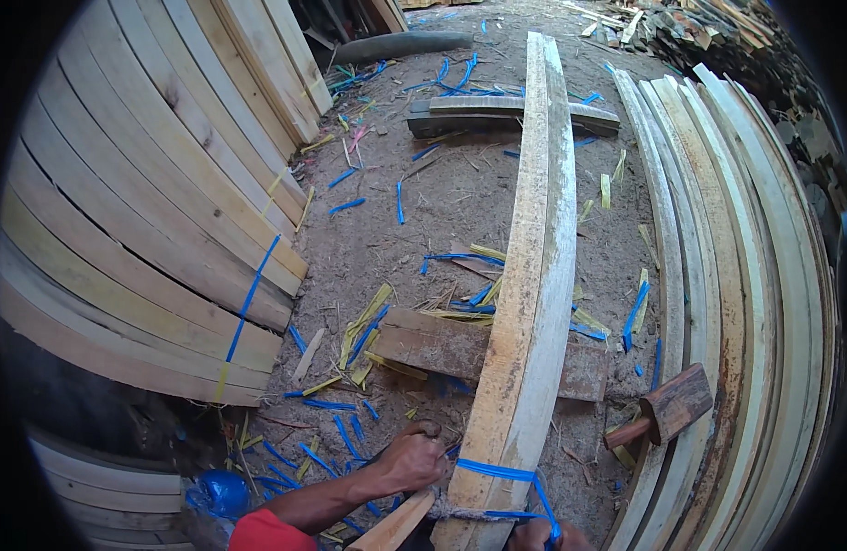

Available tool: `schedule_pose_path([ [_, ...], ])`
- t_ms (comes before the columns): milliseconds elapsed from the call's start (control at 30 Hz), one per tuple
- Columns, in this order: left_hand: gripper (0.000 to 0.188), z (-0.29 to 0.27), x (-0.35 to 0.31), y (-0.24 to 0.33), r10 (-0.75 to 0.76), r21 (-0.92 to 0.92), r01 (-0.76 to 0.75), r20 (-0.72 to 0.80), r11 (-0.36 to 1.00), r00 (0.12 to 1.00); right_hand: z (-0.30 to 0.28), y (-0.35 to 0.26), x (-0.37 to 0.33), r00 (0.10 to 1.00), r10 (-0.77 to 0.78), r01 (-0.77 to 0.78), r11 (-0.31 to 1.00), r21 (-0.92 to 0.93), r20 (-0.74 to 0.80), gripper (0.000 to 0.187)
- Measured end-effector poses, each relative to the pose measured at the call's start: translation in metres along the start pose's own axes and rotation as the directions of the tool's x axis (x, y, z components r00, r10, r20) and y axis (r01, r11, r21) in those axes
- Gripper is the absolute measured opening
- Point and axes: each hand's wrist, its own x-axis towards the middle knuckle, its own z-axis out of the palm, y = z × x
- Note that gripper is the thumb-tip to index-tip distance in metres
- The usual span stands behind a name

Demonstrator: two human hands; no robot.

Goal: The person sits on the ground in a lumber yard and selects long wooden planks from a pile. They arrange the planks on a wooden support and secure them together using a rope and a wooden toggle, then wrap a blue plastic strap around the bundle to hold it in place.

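A long bundle of wooden planks (515, 349) runs away from me, pale and rough-faced. Near its close end a blue plastic strap (497, 471) wraps across it, and a loose length drops on the right. My left hand (412, 457), in a red sleeve, is closed in a fist just left of the planks; what it grips is hidden. At the lower edge my right hand (545, 534) is closed by the strap's hanging length and appears to hold it; the frame cuts it off. A wedge-shaped piece of wood (396, 526) lies below my left wrist.
Crosswise wooden blocks (433, 347) support the bundle, near and far. A wooden mallet (667, 409) rests against the right-hand plank stack (717, 275). Strapped boards (148, 230) are piled at left. Blue and yellow strap scraps (364, 321) litter the ground beside a blue ball-like roll (223, 493).
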Motion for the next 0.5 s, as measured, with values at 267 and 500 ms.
schedule_pose_path([
  [267,0.023,-0.117,-0.119,0.02,-0.27,-0.124,0.256,-0.113,0.959,0.956,-0.129,-0.083,0.008,0.746,-0.575,-0.654,-0.533,-0.538,-0.337,0.017],
  [500,0.02,-0.092,-0.064,0.021,-0.195,-0.294,0.141,-0.161,0.945,0.968,-0.051,-0.075,-0.004,0.388,-0.13,-0.922,-0.052,-0.384,-0.913,0.038],
])
